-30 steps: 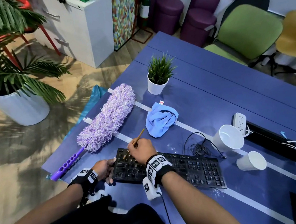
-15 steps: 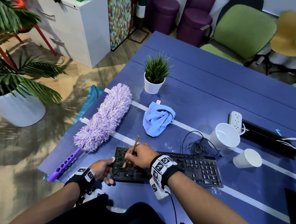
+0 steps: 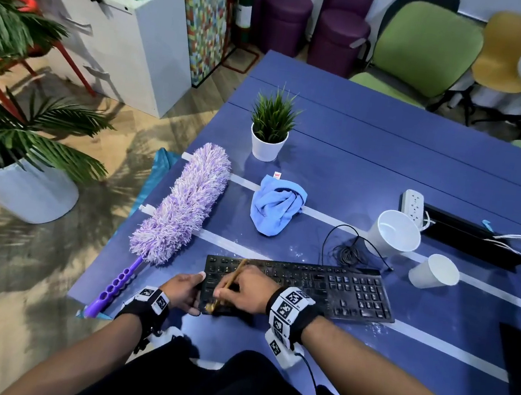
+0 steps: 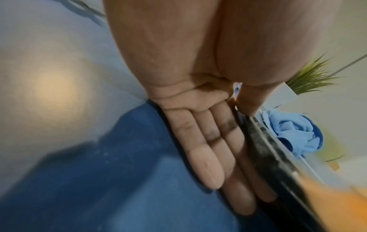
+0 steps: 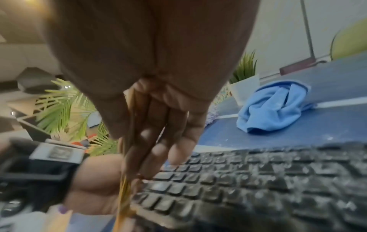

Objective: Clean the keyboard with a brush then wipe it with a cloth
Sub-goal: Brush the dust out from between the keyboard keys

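Since a second ago, right hand [image 3: 248, 290] has drawn the brush [image 3: 230, 284] down toward the keyboard's [image 3: 333, 289] lower-left corner, fingers pinching its thin handle. Left hand [image 3: 183, 291] grasps the keyboard's left edge, lower centre of frame. Blue cloth [image 3: 276, 207] lies above, untouched.

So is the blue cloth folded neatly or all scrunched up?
Scrunched up. The blue cloth lies in a crumpled heap with loose folds on the table, beyond the keyboard, with neither hand touching it.
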Motion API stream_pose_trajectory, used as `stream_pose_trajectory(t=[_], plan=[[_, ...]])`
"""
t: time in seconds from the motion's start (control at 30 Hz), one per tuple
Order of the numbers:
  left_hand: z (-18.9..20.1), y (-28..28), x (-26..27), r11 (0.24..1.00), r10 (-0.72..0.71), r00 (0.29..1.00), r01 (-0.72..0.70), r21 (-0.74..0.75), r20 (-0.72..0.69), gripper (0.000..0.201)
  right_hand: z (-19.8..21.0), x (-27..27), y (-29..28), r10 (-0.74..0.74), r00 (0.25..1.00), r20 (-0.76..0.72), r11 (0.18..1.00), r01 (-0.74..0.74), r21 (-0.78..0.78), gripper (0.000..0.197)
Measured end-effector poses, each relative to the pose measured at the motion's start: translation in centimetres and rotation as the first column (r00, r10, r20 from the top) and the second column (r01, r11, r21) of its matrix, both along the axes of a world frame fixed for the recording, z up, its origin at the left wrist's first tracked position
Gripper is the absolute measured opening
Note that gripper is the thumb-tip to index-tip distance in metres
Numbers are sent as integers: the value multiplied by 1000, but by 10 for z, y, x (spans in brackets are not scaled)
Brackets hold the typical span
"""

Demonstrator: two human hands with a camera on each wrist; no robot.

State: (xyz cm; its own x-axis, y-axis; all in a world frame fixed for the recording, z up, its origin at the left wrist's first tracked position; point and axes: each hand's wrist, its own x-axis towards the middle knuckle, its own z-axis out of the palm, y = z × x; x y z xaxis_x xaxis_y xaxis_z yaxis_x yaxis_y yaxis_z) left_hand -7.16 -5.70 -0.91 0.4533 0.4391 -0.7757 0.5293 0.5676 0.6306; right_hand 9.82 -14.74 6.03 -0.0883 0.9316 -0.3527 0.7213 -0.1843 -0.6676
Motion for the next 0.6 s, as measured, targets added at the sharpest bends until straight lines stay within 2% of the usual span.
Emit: stream_pose_trajectory(t=[0.03,0.13,0.27,0.37,0.5,0.6], plan=[[-1,2,0,1000,-2,1000,2,1,-5,36,1,-4,-1,18,1000,-12,1000,-18,8,20],[-3,5,-1,1000,-2,1000,2,1,-17,34,-1,-7,-1,-53,998,-21,993,55,101,19],[-4,4,-1,1000,6,1000,-6,-1,-21,36,-3,-15,-5,13,1000,-4,999,-12,47,19],[-1,4,1,1000,1,1000,0,11,-31,35,-4,-10,-5,-78,997,-11,993,79,90,20],[2,3,-1,1000,-5,1000,5,6,-23,35,1,-6,-5,-49,999,-3,999,49,6,17],[1,3,-1,1000,-9,999,9,1,-35,36,3,0,-6,-194,981,-2,980,193,38,20]])
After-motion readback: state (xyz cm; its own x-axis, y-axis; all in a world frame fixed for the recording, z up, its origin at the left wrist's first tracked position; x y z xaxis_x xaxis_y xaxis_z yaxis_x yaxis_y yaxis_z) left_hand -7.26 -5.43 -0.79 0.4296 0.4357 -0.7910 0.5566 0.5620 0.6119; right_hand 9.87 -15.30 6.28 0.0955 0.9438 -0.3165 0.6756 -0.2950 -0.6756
